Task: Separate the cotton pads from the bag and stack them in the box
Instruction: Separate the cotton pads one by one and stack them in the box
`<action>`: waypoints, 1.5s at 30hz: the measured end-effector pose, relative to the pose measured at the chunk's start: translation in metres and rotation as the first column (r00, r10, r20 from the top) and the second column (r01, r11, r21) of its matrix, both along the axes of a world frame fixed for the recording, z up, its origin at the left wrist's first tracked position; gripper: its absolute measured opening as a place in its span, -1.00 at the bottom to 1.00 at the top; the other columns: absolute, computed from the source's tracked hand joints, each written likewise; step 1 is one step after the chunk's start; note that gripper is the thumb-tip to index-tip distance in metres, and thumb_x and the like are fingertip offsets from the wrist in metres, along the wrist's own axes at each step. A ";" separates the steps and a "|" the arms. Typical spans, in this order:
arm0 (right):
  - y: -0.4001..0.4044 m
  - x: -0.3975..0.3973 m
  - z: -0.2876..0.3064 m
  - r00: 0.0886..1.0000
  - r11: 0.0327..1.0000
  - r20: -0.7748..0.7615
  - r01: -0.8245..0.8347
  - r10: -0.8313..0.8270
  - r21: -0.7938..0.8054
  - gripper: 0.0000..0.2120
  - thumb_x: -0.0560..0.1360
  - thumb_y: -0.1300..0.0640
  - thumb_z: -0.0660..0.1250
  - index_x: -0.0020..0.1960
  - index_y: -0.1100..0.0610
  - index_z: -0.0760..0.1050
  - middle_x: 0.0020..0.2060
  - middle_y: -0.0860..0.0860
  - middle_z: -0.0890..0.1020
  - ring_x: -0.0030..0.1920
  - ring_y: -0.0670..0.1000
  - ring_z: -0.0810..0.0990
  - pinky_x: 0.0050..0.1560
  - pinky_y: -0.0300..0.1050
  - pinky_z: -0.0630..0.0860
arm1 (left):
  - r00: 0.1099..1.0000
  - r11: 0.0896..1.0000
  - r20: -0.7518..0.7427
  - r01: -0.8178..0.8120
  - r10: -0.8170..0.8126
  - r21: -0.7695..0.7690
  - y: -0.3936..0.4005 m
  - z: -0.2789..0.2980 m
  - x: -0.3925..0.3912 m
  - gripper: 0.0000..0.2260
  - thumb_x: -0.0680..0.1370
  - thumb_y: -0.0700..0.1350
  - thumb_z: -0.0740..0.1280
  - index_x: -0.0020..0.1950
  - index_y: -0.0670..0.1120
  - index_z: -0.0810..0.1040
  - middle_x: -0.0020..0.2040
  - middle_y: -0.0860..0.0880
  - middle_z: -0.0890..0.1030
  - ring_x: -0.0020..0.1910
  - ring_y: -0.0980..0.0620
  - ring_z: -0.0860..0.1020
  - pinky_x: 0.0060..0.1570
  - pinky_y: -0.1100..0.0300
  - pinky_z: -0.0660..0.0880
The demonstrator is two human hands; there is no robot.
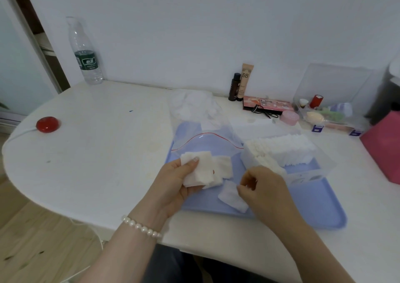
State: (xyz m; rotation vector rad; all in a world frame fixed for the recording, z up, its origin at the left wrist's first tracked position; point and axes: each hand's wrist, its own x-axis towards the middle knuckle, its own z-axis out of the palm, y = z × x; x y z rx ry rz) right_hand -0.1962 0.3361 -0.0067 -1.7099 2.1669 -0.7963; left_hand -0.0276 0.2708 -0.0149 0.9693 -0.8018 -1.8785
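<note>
the left hand (179,181) held a small bunch of cotton pads (203,170), soft white squares with fuzzy edges, its thumb pressed on top and its fingers (213,172) curled underneath. the right hand (263,190) pinched one single pad (231,198) by its edge, fingers curled close, just above a smooth pale blue plastic tray (320,207) with rounded corners. a clear floppy zip bag (199,131) with a thin red seal line lay across the tray's far end, more white pads bunched inside its far part. on the tray's right side sat a clear rectangular plastic box (311,170), holding a dense row of pads (283,150) standing on edge, their tops ragged and fluffy.

the tray rested on a glossy white counter (97,152) with a rounded end. a shiny red dome-shaped object (47,124) sat near its left edge. a clear ribbed water bottle (84,51) with a dark green label stood by the wall; the label's print was too blurred to read. further right stood a small dark brown bottle (234,86) and a beige tube (244,81) marked "BB". a string of round pearl-like beads (141,227) circled the left wrist.
</note>
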 end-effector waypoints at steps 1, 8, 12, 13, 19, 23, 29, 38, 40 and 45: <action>-0.001 0.001 -0.001 0.999 1.000 -0.030 -0.014 0.013 -0.026 -0.73 0.41 0.24 0.35 -0.36 0.00 0.35 -0.30 -0.06 0.46 -0.28 -0.08 0.45 -0.31 -0.32 0.30 | 1.000 1.000 -0.001 0.000 0.000 -0.002 0.000 0.000 -0.001 -0.84 0.56 -0.24 0.23 0.01 -0.26 0.57 -0.14 -0.17 0.68 -0.16 -0.10 0.64 -0.16 0.06 0.60; -0.013 0.009 -0.011 0.952 0.957 -0.294 0.000 0.090 0.291 -0.85 0.48 0.27 0.17 0.03 0.11 0.34 0.08 0.10 0.53 0.10 0.13 0.50 -0.18 -0.16 0.32 | 1.000 1.000 0.008 0.020 -0.020 0.004 0.002 -0.002 -0.004 -0.83 0.56 -0.24 0.23 0.06 -0.26 0.57 -0.05 -0.21 0.67 -0.07 -0.14 0.62 -0.08 0.04 0.57; -0.018 0.006 -0.012 0.980 0.946 -0.198 0.037 0.029 0.321 -0.83 0.45 0.21 0.23 0.00 0.09 0.54 0.01 0.06 0.61 0.06 0.08 0.56 -0.01 -0.14 0.46 | 1.000 1.000 -0.003 0.016 -0.016 0.012 0.001 -0.002 -0.003 -0.84 0.56 -0.24 0.23 0.03 -0.25 0.57 -0.08 -0.19 0.67 -0.07 -0.15 0.61 -0.09 0.04 0.57; -0.018 0.006 -0.011 0.985 0.954 -0.168 0.026 0.026 0.300 -0.87 0.43 0.21 0.25 -0.10 0.08 0.56 -0.07 0.04 0.63 0.00 0.06 0.58 -0.05 -0.16 0.48 | 1.000 1.000 -0.006 0.014 -0.014 0.007 0.000 -0.002 -0.003 -0.84 0.56 -0.24 0.22 0.03 -0.25 0.57 -0.09 -0.19 0.67 -0.08 -0.14 0.61 -0.10 0.04 0.58; -0.009 0.004 0.004 1.000 0.996 0.021 0.003 -0.005 0.090 -0.85 0.37 0.22 0.34 -0.32 0.01 0.51 -0.38 -0.12 0.52 -0.28 -0.09 0.51 -0.30 -0.31 0.35 | 1.000 1.000 0.007 0.014 -0.014 0.003 -0.002 -0.003 -0.004 -0.83 0.57 -0.23 0.23 0.06 -0.26 0.57 -0.04 -0.21 0.65 -0.05 -0.15 0.61 -0.21 0.11 0.61; -0.007 -0.004 0.015 0.989 0.996 0.138 0.063 -0.054 -0.060 -0.79 0.35 0.27 0.38 -0.36 -0.01 0.52 -0.44 -0.20 0.55 -0.35 -0.23 0.50 -0.34 -0.52 0.34 | 1.000 1.000 -0.004 0.007 -0.007 -0.010 -0.003 -0.003 -0.007 -0.82 0.56 -0.23 0.24 0.07 -0.28 0.57 -0.03 -0.22 0.65 -0.05 -0.15 0.61 -0.17 0.08 0.61; -0.003 0.001 0.032 0.894 0.985 0.444 0.027 0.053 -0.171 -0.78 0.32 0.27 0.48 -0.36 -0.01 0.55 -0.44 -0.17 0.61 -0.42 -0.19 0.47 -0.32 -0.41 0.41 | 0.999 0.998 0.052 0.017 -0.014 -0.065 -0.002 -0.003 -0.012 -0.85 0.57 -0.24 0.23 0.04 -0.24 0.57 -0.14 -0.13 0.67 -0.22 0.01 0.64 -0.30 0.16 0.62; -0.017 0.010 0.060 0.786 0.952 0.540 -0.274 0.302 -0.135 -0.75 0.36 0.49 0.38 -0.20 0.16 0.52 -0.36 0.04 0.52 -0.48 -0.04 0.56 -0.44 -0.22 0.53 | 0.979 0.965 0.090 0.198 -0.184 -0.175 0.009 0.004 -0.019 -0.83 0.52 -0.25 0.27 0.02 -0.20 0.63 -0.03 -0.19 0.65 -0.04 -0.15 0.62 -0.04 0.05 0.55; -0.023 0.012 0.057 0.844 0.962 0.461 -0.252 0.274 -0.109 -0.72 0.36 0.46 0.39 -0.20 0.09 0.51 -0.35 0.04 0.53 -0.53 -0.07 0.54 -0.46 -0.25 0.50 | 0.971 0.958 0.096 0.233 -0.219 -0.168 0.011 0.005 -0.017 -0.79 0.58 -0.27 0.19 0.04 -0.17 0.62 -0.01 -0.16 0.67 0.00 -0.12 0.64 0.02 0.05 0.56; -0.030 0.011 0.052 0.865 0.964 0.426 -0.252 0.265 -0.088 -0.71 0.35 0.44 0.41 -0.19 0.05 0.51 -0.34 0.06 0.56 -0.55 -0.06 0.53 -0.48 -0.25 0.48 | 0.962 0.959 0.017 0.273 -0.273 -0.075 0.010 0.008 -0.012 -0.67 0.63 -0.04 0.10 0.24 -0.19 0.49 0.12 -0.17 0.64 0.04 -0.10 0.64 0.04 0.02 0.56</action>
